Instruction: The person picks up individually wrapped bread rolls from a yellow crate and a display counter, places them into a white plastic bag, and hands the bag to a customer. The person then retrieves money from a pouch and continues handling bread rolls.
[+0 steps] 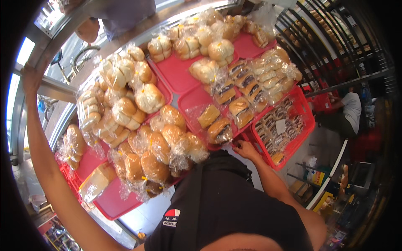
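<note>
My left hand (31,78) reaches far out to the left, its fingers closed round the metal frame (58,90) of the display window. Close to my body, my right hand (246,149) has its fingers curled at the corner between a red tray (186,106) and a red plastic basket (309,131). Exactly what those fingers grip is hidden. Rows of wrapped dark-filled rolls (273,130) fill the basket. On the tray lie wrapped buns with dark filling (220,130), nearest to my right hand. Bagged round buns (157,146) are piled to the left.
More red trays (121,203) carry bagged bread, including a wrapped loaf (98,182). Dark rack bars (318,50) stand at the far right. Beyond the window frame are a person (125,19) and a bicycle (81,58). Another person in a white top (351,111) is at the right.
</note>
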A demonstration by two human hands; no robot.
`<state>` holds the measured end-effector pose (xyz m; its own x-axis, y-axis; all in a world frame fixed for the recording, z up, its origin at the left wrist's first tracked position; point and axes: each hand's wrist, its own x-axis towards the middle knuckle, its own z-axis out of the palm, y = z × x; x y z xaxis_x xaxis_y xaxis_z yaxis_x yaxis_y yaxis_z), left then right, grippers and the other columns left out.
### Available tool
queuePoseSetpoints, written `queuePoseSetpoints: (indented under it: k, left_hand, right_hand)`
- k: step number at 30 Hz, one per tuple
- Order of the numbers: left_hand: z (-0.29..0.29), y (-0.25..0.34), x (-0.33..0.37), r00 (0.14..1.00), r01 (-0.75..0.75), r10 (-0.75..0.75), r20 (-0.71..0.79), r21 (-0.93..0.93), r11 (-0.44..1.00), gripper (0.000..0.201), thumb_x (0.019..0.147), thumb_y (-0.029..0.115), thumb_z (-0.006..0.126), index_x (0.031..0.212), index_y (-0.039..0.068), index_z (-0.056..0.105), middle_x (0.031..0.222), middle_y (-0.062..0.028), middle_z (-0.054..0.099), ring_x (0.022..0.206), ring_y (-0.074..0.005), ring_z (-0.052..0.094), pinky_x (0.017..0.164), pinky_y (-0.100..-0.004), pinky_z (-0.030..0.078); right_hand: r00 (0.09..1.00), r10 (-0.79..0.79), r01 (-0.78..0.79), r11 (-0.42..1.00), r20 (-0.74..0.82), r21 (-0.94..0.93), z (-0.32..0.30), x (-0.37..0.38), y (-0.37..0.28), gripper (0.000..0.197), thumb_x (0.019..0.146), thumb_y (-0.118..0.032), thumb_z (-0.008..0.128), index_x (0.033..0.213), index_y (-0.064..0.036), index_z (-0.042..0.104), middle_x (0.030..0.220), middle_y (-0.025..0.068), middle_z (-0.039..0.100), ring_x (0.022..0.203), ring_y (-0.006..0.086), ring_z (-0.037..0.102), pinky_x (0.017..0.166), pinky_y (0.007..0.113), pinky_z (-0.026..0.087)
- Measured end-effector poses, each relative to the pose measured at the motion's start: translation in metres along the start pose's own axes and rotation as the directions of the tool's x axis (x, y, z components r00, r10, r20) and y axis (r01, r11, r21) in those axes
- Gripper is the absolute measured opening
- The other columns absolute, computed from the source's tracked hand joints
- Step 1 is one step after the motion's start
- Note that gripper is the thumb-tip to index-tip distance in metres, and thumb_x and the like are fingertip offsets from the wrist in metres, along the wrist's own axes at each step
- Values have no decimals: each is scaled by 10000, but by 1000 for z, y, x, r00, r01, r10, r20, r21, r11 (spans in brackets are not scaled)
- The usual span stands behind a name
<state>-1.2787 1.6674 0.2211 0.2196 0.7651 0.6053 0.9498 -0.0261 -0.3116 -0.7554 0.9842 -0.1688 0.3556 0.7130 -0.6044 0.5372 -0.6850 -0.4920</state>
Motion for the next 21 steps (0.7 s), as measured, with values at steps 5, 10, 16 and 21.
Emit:
queuePoseSetpoints:
  k: [5, 10, 16, 21]
  left_hand:
    - [-26, 28, -43, 997, 22, -34, -71, -163, 986, 964, 801, 606, 729, 1443, -46, 427, 1435, -308, 453, 1367, -458, 429, 1115, -520, 399]
    - [-154, 195, -122, 864, -320, 433, -257, -944, 79, 577, 926, 213, 689, 1461, 95, 507, 1483, -152, 507, 1328, -295, 520, 1100, -438, 429]
    - [-360, 293, -243, 201, 198, 419, -886, -382, -903, 407, 941, 169, 686, 1315, 39, 593, 1228, -234, 666, 1079, -401, 682, 938, -543, 530]
    - [-355, 397, -227, 281, -689, 456, -845, -508, -517, 137, 872, 192, 745, 920, 90, 665, 855, -36, 618, 738, -264, 621, 682, -414, 494]
  right_hand:
    - [999, 20, -19, 1000, 27, -17, 19, 12, 19, 512, 844, -387, 711, 1186, -8, 681, 1068, 218, 729, 1048, 390, 690, 923, 475, 530]
    - [1000, -5, 4, 1000, -31, -28, 47, 0, 67, 534, 842, -414, 730, 1138, 29, 680, 1047, 238, 722, 994, 403, 691, 880, 480, 531]
    - [994, 104, -101, 990, -34, 101, 53, -18, 92, 502, 844, -384, 741, 1197, -30, 698, 1081, 199, 736, 1034, 339, 705, 937, 434, 531]
    - [976, 211, -216, 957, 47, 192, 60, -43, 140, 500, 839, -378, 732, 1221, -58, 699, 1107, 199, 730, 1059, 322, 706, 946, 423, 533]
